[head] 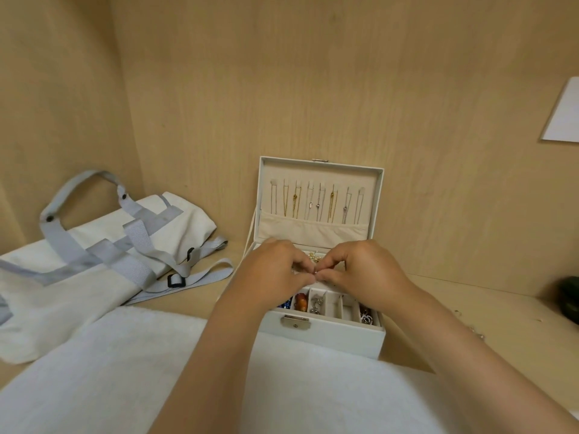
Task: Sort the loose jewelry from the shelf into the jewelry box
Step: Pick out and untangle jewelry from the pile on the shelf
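Head view: left hand [275,267] and right hand [360,267] both pinch a tiny silver piece [315,272] right above the box [322,336], guess so it drops straight in.

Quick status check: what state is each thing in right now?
jewelry box, open, lid upright
necklaces, hanging in the lid
left hand, pinching a small silver piece over the box
right hand, pinching the same piece
tote bag, lying flat on the shelf
loose pieces, on the shelf at right
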`<state>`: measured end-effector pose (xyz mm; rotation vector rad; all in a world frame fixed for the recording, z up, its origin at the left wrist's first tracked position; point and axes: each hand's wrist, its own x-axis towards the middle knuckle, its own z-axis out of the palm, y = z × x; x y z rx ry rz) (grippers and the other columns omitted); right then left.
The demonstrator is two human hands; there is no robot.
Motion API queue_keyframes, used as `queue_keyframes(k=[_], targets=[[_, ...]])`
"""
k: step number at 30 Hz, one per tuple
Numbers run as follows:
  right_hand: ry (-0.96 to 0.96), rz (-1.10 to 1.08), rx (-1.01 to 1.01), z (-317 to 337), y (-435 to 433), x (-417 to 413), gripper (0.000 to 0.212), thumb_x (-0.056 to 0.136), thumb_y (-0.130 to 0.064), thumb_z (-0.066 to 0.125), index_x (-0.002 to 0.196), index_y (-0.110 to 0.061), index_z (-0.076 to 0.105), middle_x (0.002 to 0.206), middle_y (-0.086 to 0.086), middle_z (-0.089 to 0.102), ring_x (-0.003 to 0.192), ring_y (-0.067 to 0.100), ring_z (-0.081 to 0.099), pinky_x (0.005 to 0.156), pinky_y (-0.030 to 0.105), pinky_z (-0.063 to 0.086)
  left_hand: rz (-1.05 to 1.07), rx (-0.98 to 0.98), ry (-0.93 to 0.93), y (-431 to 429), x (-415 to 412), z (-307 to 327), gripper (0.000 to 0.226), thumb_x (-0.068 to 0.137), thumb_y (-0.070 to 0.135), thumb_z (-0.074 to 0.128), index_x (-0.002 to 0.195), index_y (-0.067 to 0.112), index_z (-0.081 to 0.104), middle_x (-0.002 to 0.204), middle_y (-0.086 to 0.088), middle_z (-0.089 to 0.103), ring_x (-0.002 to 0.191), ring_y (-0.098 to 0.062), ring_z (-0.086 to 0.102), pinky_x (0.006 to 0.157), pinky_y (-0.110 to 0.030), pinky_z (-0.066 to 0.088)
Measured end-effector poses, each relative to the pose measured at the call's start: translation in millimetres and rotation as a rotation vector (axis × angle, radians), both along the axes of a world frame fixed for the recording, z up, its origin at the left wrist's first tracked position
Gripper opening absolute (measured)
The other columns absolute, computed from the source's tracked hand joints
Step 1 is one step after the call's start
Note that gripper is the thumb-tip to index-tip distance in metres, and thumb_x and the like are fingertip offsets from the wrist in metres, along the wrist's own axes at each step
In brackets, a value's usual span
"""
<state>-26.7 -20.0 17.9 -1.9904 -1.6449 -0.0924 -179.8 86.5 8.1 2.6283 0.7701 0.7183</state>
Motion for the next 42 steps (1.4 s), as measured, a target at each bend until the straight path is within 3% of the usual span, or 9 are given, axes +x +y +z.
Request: queue_keyframes(k=[5,9,14,20,24,29,33,39,42], targets=[[-0.082,0.005,-0.048,2.8,0.8,-2.1,0.007,0.084,-0.040,0.076,0.091,-0.041,0.077,0.089,-0.021,0.074,0.084,0.000,0.065,0.077,0.031,0.055,-0.011,-0.030,0.007,1.3,-1.2,2.5,0.010,0.087,0.029,0.072,0.091,0.038,0.076,0.090,0.019,0.055,0.095,-0.001,0.043,0.080,-0.021,0.038],[-0.156,0.013,-0.028,2.1,-0.5,-3.3,0.007,0.084,-0.042,0.075,0.090,-0.039,0.077,0.090,-0.017,0.074,0.084,0.003,0.065,0.075,0.032,0.054,-0.019,-0.077,-0.048,2.3,-2.2,0.5,0.011,0.087,0.034,0.073,0.098,0.037,0.074,0.093,0.018,0.060,0.082,0.005,0.050,0.067,-0.013,0.036],[-0.276,0.024,0.011,1.2,-0.2,-3.1,0.009,0.084,-0.042,0.074,0.085,-0.033,0.076,0.087,-0.016,0.068,0.080,0.005,0.062,0.068,0.030,0.051,-0.020,-0.079,-0.034,1.8,-2.0,-0.4,0.014,0.089,0.028,0.071,0.099,0.036,0.075,0.086,0.023,0.054,0.078,0.008,0.048,0.064,-0.009,0.032],[-0.355,0.048,-0.014,1.3,0.4,-7.5,0.009,0.087,-0.040,0.068,0.085,-0.034,0.075,0.090,-0.015,0.066,0.081,0.007,0.062,0.066,0.029,0.050,-0.012,-0.068,0.001,0.2,-0.5,0.6,0.017,0.092,0.024,0.067,0.100,0.035,0.076,0.093,0.020,0.058,0.084,-0.001,0.053,0.073,-0.017,0.040],[-0.284,0.082,-0.086,8.1,-3.3,-5.1,0.016,0.089,-0.042,0.061,0.091,-0.034,0.075,0.096,-0.016,0.063,0.086,0.007,0.059,0.072,0.032,0.052,-0.035,-0.083,0.010,-1.3,-0.9,0.1,0.021,0.092,0.020,0.064,0.102,0.033,0.076,0.106,0.014,0.069,0.089,-0.002,0.058,0.077,-0.019,0.045],[-0.221,0.110,-0.153,7.5,-1.7,-4.7,0.016,0.090,-0.034,0.064,0.103,-0.037,0.073,0.105,-0.017,0.060,0.095,0.009,0.059,0.080,0.034,0.052,-0.020,-0.065,0.042,-0.2,-0.3,-0.1,0.024,0.093,0.017,0.062,0.101,0.034,0.076,0.102,0.014,0.067,0.085,-0.004,0.057,0.068,-0.015,0.040],[-0.208,0.084,-0.148,5.3,1.1,-1.9,0.011,0.089,-0.038,0.068,0.098,-0.038,0.074,0.101,-0.015,0.058,0.093,0.009,0.059,0.080,0.035,0.052,-0.015,-0.061,0.035,0.5,0.5,-1.6,0.024,0.091,0.019,0.063,0.099,0.038,0.076,0.098,0.015,0.063,0.080,-0.002,0.053,0.062,-0.012,0.034],[-0.089,0.098,-0.090,7.9,-0.3,5.5,0.014,0.086,-0.043,0.072,0.098,-0.036,0.074,0.101,-0.014,0.061,0.093,0.007,0.058,0.083,0.033,0.050,0.009,0.006,-0.008,0.5,1.7,-3.7,0.017,0.088,0.037,0.065,0.103,0.042,0.071,0.101,0.016,0.063,0.102,-0.005,0.050,0.088,-0.027,0.045],[0.046,0.099,-0.020,17.0,-10.2,18.4,0.006,0.087,-0.035,0.073,0.093,-0.035,0.074,0.095,-0.015,0.065,0.084,-0.004,0.057,0.075,0.022,0.043,0.006,0.059,-0.041,-9.7,5.6,0.8,0.021,0.090,0.039,0.063,0.110,0.040,0.068,0.106,0.015,0.063,0.107,-0.008,0.046,0.093,-0.032,0.042]])
